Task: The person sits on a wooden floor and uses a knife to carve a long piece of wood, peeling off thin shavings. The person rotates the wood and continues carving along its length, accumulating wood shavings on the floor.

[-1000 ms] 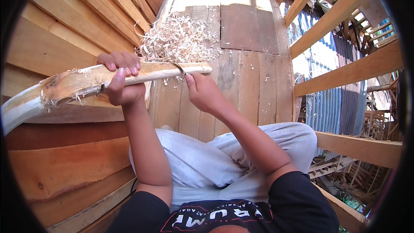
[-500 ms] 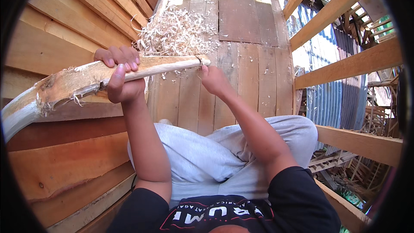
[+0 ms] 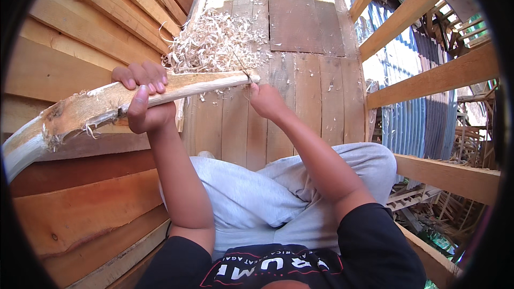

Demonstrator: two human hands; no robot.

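Tapering rightward — the curved wood [image 3: 194, 82] runs nearly crosswise.

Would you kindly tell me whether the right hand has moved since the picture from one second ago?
Yes: judged against the brown floor panel, the right hand has moved to the right, toward the narrow end of the wooden piece.
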